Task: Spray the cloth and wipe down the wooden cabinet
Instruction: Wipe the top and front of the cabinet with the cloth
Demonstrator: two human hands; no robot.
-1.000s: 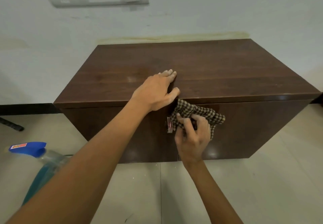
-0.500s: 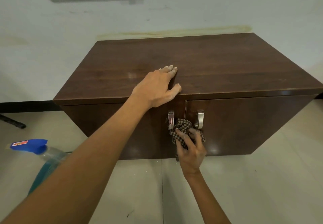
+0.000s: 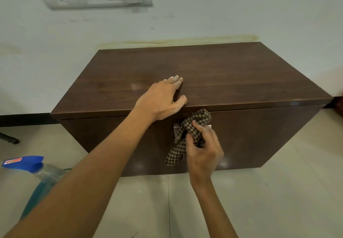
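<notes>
At the front of the cabinet (image 3: 213, 74), where its 2 doors meet, the cloth (image 3: 188, 126) is held bunched in the right hand (image 3: 204, 152). That hand's grip is curled round the cloth, and 1 end hangs loose below. The cloth is pressed against the door handles (image 3: 176, 132), just under the top edge. The left hand (image 3: 159, 100) is laid flat on the top near its front edge, its grip spread and holding nothing. The bottle (image 3: 35, 172) is set down on the floor (image 3: 269, 200) to the left, partly hidden by the left forearm, so spraying is judged to be done. Wiping is judged to be midway: the handles are being worked, while the door faces and sides appear to be left. Whether the top has been wiped cannot be told.
</notes>
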